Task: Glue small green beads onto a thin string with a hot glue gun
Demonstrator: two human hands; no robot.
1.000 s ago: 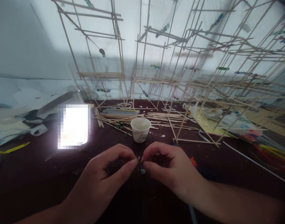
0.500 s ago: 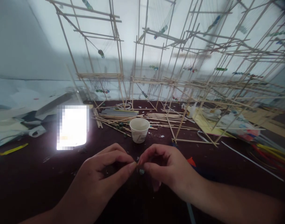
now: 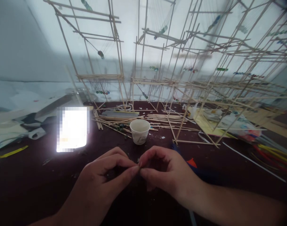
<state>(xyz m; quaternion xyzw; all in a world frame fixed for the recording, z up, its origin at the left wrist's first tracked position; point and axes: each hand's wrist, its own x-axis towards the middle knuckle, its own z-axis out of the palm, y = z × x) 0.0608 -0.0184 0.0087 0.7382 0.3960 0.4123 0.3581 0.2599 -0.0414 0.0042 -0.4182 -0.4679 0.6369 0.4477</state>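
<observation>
At lower centre, our left hand (image 3: pixel 99 177) and right hand (image 3: pixel 169 172) meet, fingertips pinched together, on what we cannot tell; we do best steadying both below the mid-frame cup (image 3: pixel 140 133).

And here at seven o'clock is the left hand (image 3: pixel 93 182), bare from fingertips to wrist, with a rounded run of knuckles, slim fingers and a thumb broadening into a full base. Over at five o'clock, the right hand (image 3: pixel 175 172), bare as well, just as slim-fingered, its back smooth! Beyond the wrist comes the right forearm (image 3: pixel 228 201), bare too, a long, smooth shape running to four o'clock (shadow swallows its outline out there). And the left forearm (image 3: pixel 56 219), also bare, shows a short stretch towards eight o'clock.
</observation>
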